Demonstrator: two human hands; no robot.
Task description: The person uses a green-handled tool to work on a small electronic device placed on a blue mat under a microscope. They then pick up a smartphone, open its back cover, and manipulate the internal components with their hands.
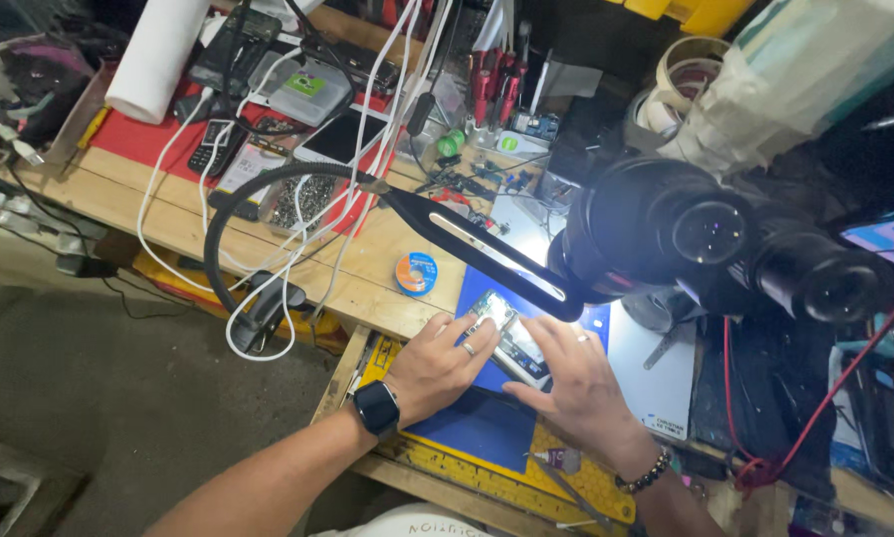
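Both hands, left hand (437, 363) and right hand (574, 383), press flat around an opened phone (511, 343) on the blue mat (477, 423) near the bench's front edge; steadying it, I'd judge, before careful prying.

Opened phone (511, 343) on blue mat (477, 423)

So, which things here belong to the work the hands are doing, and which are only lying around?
In use:
- left hand and right hand, both on the opened phone
- blue mat under it
- lamp bar above it
- microscope beside it

Lying about:
- solder spool
- paper roll
- white cables
- tape rolls
- red-handled tools
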